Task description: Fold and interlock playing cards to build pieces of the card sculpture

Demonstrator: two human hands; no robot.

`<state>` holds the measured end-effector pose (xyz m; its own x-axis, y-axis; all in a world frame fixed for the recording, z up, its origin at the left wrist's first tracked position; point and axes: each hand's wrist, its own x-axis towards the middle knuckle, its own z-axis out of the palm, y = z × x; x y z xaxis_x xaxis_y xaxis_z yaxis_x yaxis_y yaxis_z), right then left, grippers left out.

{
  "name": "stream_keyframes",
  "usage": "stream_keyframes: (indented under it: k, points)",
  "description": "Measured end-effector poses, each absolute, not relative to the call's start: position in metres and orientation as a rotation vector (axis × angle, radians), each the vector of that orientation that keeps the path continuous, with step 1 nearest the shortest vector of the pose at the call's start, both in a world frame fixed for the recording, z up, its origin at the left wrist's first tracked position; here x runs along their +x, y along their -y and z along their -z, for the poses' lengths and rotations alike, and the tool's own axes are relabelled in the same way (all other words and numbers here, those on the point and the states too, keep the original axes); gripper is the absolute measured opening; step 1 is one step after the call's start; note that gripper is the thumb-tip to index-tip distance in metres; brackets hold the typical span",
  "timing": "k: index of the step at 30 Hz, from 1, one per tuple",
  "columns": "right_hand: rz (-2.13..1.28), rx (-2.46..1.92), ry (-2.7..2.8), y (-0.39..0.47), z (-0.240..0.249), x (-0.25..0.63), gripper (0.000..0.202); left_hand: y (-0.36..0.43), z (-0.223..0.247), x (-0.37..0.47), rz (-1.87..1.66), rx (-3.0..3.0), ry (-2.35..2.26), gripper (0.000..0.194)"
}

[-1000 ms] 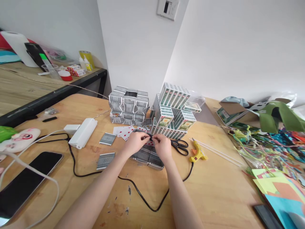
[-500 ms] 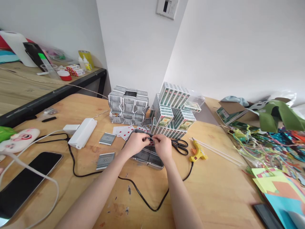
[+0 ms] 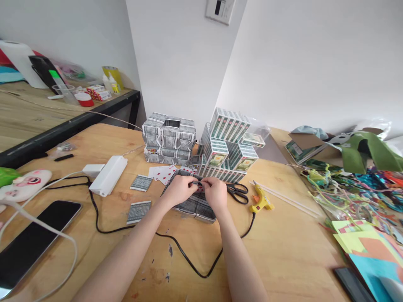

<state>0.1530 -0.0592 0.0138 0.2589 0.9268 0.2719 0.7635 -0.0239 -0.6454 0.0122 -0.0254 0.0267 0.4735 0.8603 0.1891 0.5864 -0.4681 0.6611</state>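
Observation:
Both hands meet over a low open box made of playing cards (image 3: pixel 197 206), with patterned card backs on its walls. My left hand (image 3: pixel 180 189) is closed, its thumb and fingers pinching a playing card at the box's inner part. Opposite it, my right hand (image 3: pixel 215 192) pinches the same card from the right. Much of that card is hidden by the fingers. Face-up diamond cards (image 3: pixel 164 172) lie just behind the left hand. Two face-down cards, one farther back (image 3: pixel 141 183) and one nearer (image 3: pixel 139 212), rest left of the box.
Behind stand a larger card structure (image 3: pixel 170 140) and stacked card packs (image 3: pixel 220 151). Scissors (image 3: pixel 238 193) and a yellow glue gun (image 3: pixel 260 199) lie to the right, the gun's black cable looping in front. A white power strip (image 3: pixel 108 176) and a phone (image 3: pixel 37 243) are left.
Almost nothing differs. Both hands keep their pinch at the same spot over the box, and the whole view has shifted very slightly.

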Motion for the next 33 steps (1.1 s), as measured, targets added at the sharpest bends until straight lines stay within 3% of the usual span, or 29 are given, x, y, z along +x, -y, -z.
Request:
stream_keyframes:
  k: [33]
  points:
    - [-0.335, -1.845, 1.504, 0.0586, -0.0144, 0.1535, 0.017, 0.0255, -0.0274, 0.0128, -0.644, 2.232, -1.21, 0.03]
